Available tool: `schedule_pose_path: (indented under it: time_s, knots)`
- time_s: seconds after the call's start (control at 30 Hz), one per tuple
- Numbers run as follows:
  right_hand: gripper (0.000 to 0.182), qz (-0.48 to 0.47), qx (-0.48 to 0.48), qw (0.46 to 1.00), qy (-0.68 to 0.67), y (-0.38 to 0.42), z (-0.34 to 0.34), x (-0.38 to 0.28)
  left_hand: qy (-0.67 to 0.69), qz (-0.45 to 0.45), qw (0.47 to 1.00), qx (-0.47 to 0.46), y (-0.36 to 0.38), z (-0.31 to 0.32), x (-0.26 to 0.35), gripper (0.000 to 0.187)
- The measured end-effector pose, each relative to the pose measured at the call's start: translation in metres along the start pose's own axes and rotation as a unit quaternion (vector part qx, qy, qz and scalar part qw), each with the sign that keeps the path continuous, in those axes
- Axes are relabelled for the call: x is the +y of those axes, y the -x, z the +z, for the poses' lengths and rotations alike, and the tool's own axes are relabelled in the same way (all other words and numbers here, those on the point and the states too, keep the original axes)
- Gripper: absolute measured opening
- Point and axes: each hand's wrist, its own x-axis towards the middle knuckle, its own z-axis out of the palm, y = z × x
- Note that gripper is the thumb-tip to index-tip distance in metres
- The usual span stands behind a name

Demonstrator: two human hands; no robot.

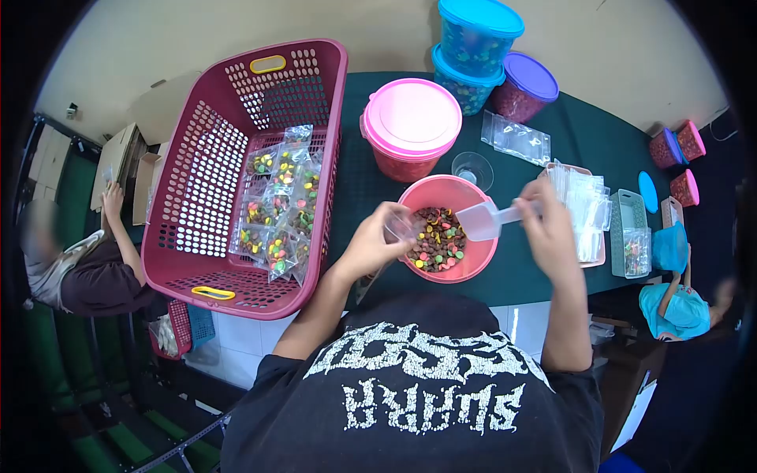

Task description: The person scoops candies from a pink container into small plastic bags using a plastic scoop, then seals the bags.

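A pink bowl (486,251) on the dark green table holds brown, yellow, green and pink candies (438,240). My left hand (374,243) is closed round a small clear cup (400,227) at the bowl's left rim. At the right, my right hand (544,225) grips the handle of a translucent white scoop (479,221), whose blade hangs over the bowl's right side. Whether the scoop holds anything is hard to tell. Behind the bowl stands an empty-looking clear cup (473,170).
A maroon basket (177,209) with filled candy bags (280,205) is at the left. Lidded tubs (413,118) stand behind the bowl. Flat clear bags (579,209) and a green tray (628,205) lie to the right. Two other people (95,272) (674,307) are at the sides.
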Motion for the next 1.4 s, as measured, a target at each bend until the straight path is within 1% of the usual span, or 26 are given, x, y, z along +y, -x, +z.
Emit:
schedule_pose_path:
  time_s: [0.03, 0.1, 0.13, 0.23, 0.27, 0.3, 0.33, 0.37, 0.43, 0.53, 0.57, 0.63, 0.7, 0.77, 0.83, 0.9, 0.93, 0.97, 1.03, 1.1, 1.2, 1.23, 1.3, 1.33, 1.37, 1.4]
  knots:
    - [0.014, 0.031, -0.047, 0.996, 0.068, 0.001, 0.013, 0.016, 0.000, 0.000, 1.000, -0.002, 0.000, 0.003, -0.006, 0.055]
    - [0.015, 0.038, -0.098, 0.975, 0.197, 0.008, 0.047, 0.046, 0.035, -0.120, 0.988, 0.089, 0.000, 0.010, -0.015, 0.056]
    - [0.016, 0.026, -0.114, 0.968, 0.223, 0.013, 0.062, 0.060, -0.002, -0.110, 0.988, 0.110, 0.000, 0.013, -0.018, 0.052]
    - [0.016, 0.025, -0.139, 0.954, 0.263, 0.017, 0.092, 0.079, -0.054, -0.120, 0.984, 0.120, -0.003, 0.017, -0.030, 0.050]
    - [0.016, -0.018, -0.130, 0.957, 0.260, 0.017, 0.097, 0.083, -0.054, -0.122, 0.984, 0.119, -0.005, 0.017, -0.035, 0.050]
    - [0.015, -0.062, -0.121, 0.957, 0.256, 0.017, 0.100, 0.086, -0.050, -0.134, 0.986, 0.086, -0.008, 0.017, -0.039, 0.048]
    - [0.017, -0.065, -0.126, 0.953, 0.269, 0.016, 0.103, 0.088, -0.046, -0.146, 0.987, 0.054, -0.009, 0.016, -0.040, 0.047]
    - [0.017, -0.063, -0.126, 0.953, 0.268, 0.014, 0.105, 0.091, -0.048, -0.147, 0.987, 0.052, -0.009, 0.016, -0.041, 0.047]
    - [0.018, -0.091, -0.125, 0.947, 0.283, 0.011, 0.105, 0.096, 0.015, -0.124, 0.990, 0.060, -0.011, 0.018, -0.031, 0.044]
    - [0.019, -0.097, -0.115, 0.951, 0.271, 0.018, 0.109, 0.106, 0.052, -0.074, 0.994, 0.058, -0.008, 0.025, -0.024, 0.043]
    - [0.019, -0.095, -0.115, 0.951, 0.272, 0.022, 0.111, 0.108, 0.053, -0.074, 0.994, 0.056, -0.006, 0.026, -0.021, 0.043]
    - [0.021, -0.134, -0.094, 0.963, 0.216, 0.037, 0.118, 0.107, 0.078, -0.001, 0.996, 0.032, -0.003, 0.024, -0.011, 0.041]
    - [0.019, -0.129, -0.118, 0.959, 0.223, 0.054, 0.122, 0.105, 0.090, -0.009, 0.996, 0.014, -0.001, 0.023, -0.014, 0.041]
    - [0.021, -0.206, -0.178, 0.944, 0.189, 0.066, 0.117, 0.093, 0.049, 0.033, 0.998, 0.028, -0.001, 0.024, -0.021, 0.045]
    - [0.021, -0.223, -0.192, 0.940, 0.174, 0.071, 0.108, 0.089, 0.046, 0.020, 0.998, 0.027, 0.002, 0.022, -0.016, 0.045]
    - [0.021, -0.148, -0.189, 0.944, 0.225, 0.070, 0.094, 0.083, 0.043, 0.009, 0.999, 0.023, 0.003, 0.023, -0.013, 0.045]
    - [0.017, -0.132, -0.142, 0.957, 0.216, 0.069, 0.091, 0.089, 0.032, 0.016, 0.999, 0.022, 0.004, 0.024, -0.012, 0.046]
    - [0.017, -0.131, -0.141, 0.957, 0.216, 0.069, 0.091, 0.093, 0.021, 0.023, 0.999, 0.021, 0.004, 0.025, -0.011, 0.046]
    - [0.009, -0.031, -0.070, 0.973, 0.218, 0.069, 0.091, 0.097, 0.010, 0.032, 0.999, 0.019, 0.004, 0.026, -0.008, 0.047]
    - [0.008, -0.013, -0.072, 0.974, 0.214, 0.071, 0.094, 0.091, -0.001, 0.042, 0.999, 0.015, 0.003, 0.027, -0.005, 0.047]
    - [0.010, 0.068, -0.141, 0.977, 0.147, 0.084, 0.107, 0.087, -0.002, 0.034, 0.999, 0.008, 0.003, 0.028, -0.003, 0.048]
    - [0.010, 0.069, -0.141, 0.977, 0.146, 0.088, 0.113, 0.088, 0.002, 0.036, 0.999, 0.009, 0.003, 0.029, -0.004, 0.048]
    - [0.008, 0.131, -0.126, 0.982, -0.054, 0.093, 0.125, 0.088, 0.006, 0.038, 0.999, 0.009, 0.003, 0.030, -0.005, 0.048]
    - [0.007, 0.176, -0.137, 0.958, -0.178, 0.091, 0.126, 0.084, -0.004, 0.047, 0.999, 0.010, 0.004, 0.030, -0.005, 0.045]
    - [0.007, 0.177, -0.136, 0.958, -0.178, 0.090, 0.130, 0.090, -0.015, 0.057, 0.998, 0.010, 0.005, 0.031, -0.005, 0.042]
    - [0.009, 0.222, -0.122, 0.920, -0.298, 0.090, 0.138, 0.100, -0.015, 0.058, 0.998, 0.009, 0.006, 0.032, -0.006, 0.042]
